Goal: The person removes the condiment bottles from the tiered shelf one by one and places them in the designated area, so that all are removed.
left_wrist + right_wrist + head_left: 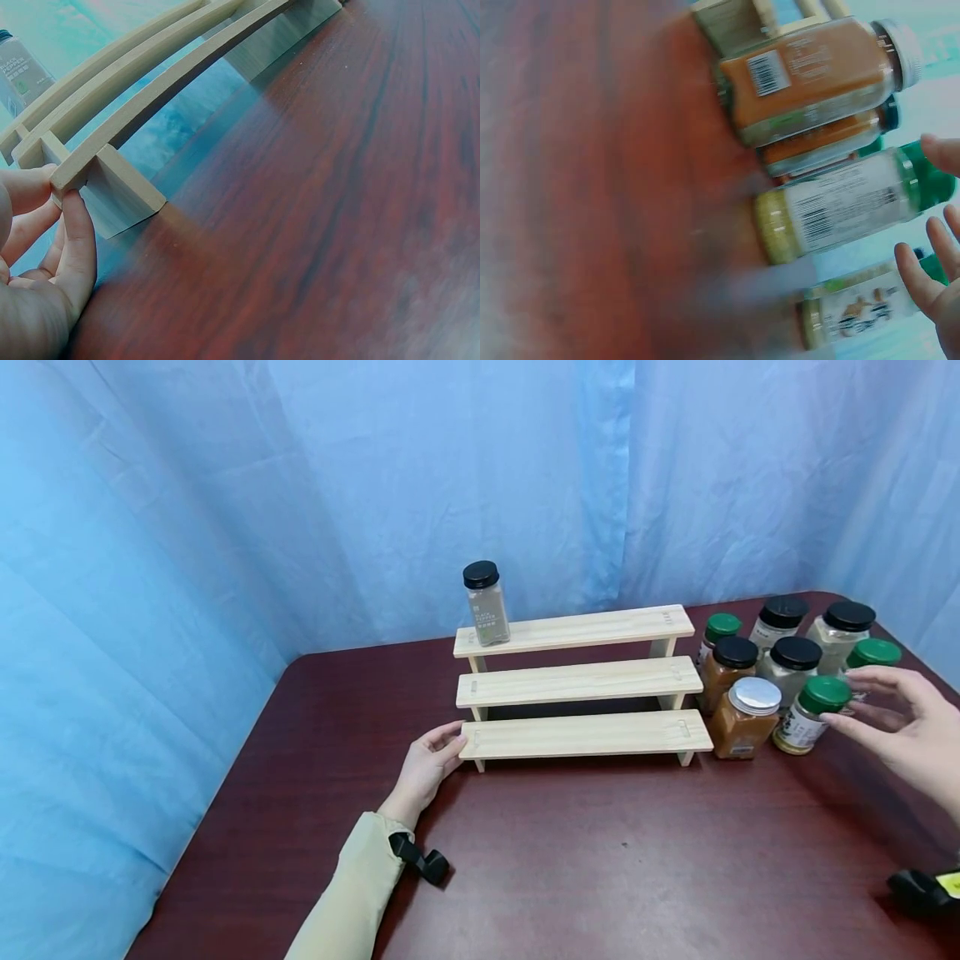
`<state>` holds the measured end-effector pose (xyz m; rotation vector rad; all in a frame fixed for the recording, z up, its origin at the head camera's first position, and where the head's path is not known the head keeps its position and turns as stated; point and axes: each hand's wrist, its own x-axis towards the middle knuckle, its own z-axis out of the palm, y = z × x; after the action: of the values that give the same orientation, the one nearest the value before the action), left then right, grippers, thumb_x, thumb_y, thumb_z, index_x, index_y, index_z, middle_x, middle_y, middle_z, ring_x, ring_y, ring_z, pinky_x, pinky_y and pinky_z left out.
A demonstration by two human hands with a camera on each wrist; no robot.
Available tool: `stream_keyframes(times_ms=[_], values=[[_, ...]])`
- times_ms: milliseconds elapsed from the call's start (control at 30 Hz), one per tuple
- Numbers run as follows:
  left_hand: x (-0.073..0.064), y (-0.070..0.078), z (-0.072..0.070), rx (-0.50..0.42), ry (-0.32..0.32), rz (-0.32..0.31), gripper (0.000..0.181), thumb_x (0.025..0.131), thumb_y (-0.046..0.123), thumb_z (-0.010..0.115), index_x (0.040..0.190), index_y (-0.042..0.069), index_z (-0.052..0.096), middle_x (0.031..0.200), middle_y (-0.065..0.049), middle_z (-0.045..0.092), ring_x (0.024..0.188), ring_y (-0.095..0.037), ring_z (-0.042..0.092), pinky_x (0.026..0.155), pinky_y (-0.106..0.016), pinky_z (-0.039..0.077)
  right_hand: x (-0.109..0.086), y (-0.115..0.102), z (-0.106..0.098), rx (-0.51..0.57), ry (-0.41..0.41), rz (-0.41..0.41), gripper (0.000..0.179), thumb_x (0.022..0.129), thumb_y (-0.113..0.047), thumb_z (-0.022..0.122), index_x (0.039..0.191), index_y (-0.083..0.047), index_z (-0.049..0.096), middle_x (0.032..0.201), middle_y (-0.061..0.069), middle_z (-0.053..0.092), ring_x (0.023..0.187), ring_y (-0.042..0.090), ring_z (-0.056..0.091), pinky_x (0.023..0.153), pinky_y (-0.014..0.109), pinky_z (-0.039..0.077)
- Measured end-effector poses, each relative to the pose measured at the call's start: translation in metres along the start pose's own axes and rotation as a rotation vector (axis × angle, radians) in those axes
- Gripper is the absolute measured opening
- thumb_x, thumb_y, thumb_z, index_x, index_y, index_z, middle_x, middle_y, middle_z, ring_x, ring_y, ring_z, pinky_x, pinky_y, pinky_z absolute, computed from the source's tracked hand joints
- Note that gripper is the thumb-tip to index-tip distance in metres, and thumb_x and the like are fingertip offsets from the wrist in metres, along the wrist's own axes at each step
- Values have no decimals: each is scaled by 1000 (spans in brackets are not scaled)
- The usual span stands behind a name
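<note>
A three-step wooden spice rack (585,735) stands on the table. My left hand (423,768) pinches the left end of its lowest step, thumb above and fingers beneath in the left wrist view. On the top step, at its left end, a black-lidded black pepper jar (489,617) stands upright. At the right, my right hand (903,718) is spread beside a green-lidded spice jar (801,729), thumb right at the lid (934,176). Its other fingers are extended near a second green-lidded jar (862,304).
Right of the rack, several jars cluster closely: an orange-brown one with a silver lid (742,727) in front, black-lidded jars (787,672) behind, and a small green-lidded one (722,628). Blue curtains (450,485) hang behind the dark red-brown table (562,860).
</note>
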<state>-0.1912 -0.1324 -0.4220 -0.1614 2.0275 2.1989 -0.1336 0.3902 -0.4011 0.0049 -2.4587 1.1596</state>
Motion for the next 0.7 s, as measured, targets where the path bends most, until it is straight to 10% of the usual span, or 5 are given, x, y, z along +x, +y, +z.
stream_keyframes(times_ms=[333, 700], values=[[-1, 1, 1, -4, 4, -1, 39, 93, 1, 57, 131, -5, 52, 86, 3, 58, 73, -2, 59, 66, -15, 50, 14, -5, -7, 59, 81, -121, 55, 84, 8, 64, 134, -9, 50, 111, -26, 47, 93, -17, 48, 71, -4, 37], [0, 0, 1, 10, 10, -2, 39, 93, 3, 57, 131, -4, 52, 87, 4, 57, 73, -2, 59, 65, -15, 49, 3, -76, -7, 89, 60, -141, 59, 84, 16, 58, 125, -27, 51, 106, -28, 46, 93, -18, 47, 72, -4, 36]])
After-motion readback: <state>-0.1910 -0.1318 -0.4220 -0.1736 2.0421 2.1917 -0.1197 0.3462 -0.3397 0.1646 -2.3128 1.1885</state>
